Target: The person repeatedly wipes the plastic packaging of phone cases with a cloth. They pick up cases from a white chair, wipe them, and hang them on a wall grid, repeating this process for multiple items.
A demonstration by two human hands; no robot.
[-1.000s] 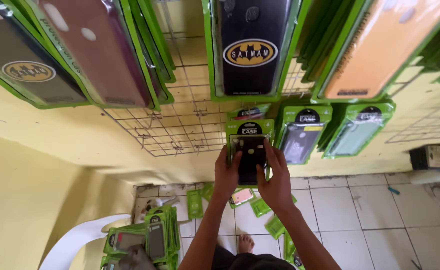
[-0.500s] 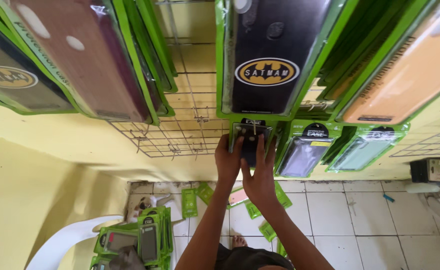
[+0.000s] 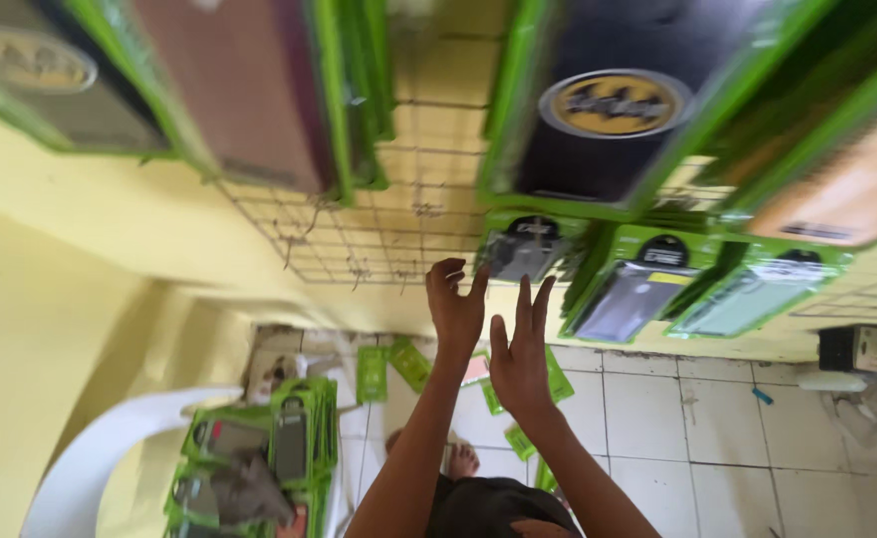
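Reaching up toward the wire grid (image 3: 398, 214) on the yellow wall, the left hand (image 3: 455, 304) and right hand (image 3: 520, 359) are both empty, each grip spread open with fingers apart and nothing between them. The nearest thing is a small green-carded phone case (image 3: 523, 249) hanging at the grid's lower edge, just beside the left fingertips and tilted rather than hanging square. That tilt is the risk as I judge it: whether its hole sits fully on a hook cannot be made out, and a brush from either open hand could knock it loose to join the green packs (image 3: 388, 369) scattered on the tiled floor (image 3: 677, 418). The neighbouring packaged cases (image 3: 637, 294) hang close by, so a careless reach may disturb them as well. More packs are heaped on the white plastic chair (image 3: 100, 448) below.
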